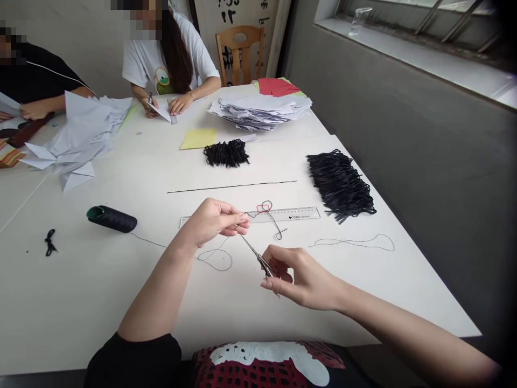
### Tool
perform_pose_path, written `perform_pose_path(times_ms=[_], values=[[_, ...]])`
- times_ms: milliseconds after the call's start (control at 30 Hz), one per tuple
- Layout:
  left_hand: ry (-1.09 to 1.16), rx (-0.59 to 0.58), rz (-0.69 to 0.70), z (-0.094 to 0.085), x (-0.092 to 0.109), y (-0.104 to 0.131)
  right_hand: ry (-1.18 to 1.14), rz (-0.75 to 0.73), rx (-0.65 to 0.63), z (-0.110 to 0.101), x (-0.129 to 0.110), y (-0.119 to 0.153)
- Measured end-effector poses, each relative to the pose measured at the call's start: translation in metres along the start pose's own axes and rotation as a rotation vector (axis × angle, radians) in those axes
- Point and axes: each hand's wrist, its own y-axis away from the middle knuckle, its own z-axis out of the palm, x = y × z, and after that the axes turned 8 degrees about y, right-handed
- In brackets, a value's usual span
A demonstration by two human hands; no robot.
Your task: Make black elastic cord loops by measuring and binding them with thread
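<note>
My left hand [220, 218] pinches a dark cord [273, 218] between thumb and fingertips; the cord's loose part curls over the ruler and down to the right. In my right hand [305, 275] is a pair of small scissors [258, 257], its tips pointing up-left and close under my left fingertips. Whether the blades touch the cord cannot be made out. Below the cord lies a clear plastic ruler [305, 213] with a red mark. A spool of black thread [115, 219] rests on its side at the left, its thread trailing in loops beneath my left wrist.
Black cord bundles lie at the right [339, 183] and beyond the ruler [226, 153]. One straight cord [232, 187] and a loose thread loop [355, 242] are on the table. Paper stacks [260, 112] stand farther back. Two people sit across; one holds a pen and ruler. A wall borders the right.
</note>
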Motion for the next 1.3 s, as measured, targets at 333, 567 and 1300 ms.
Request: perform_pose_path(times_ms=[333,567,1300], values=[[-0.004,-0.035,-0.036,0.003,0.000,0.000,-0.241,0.099,-0.177,-0.005,-0.001,-0.012],[-0.013,-0.031,-0.019,0.003,-0.001,-0.001,-0.235,0.139,-0.167,-0.003,-0.001,-0.016],[-0.092,-0.020,-0.063,-0.001,-0.001,0.000,0.089,0.122,-0.190,-0.002,0.002,-0.009]])
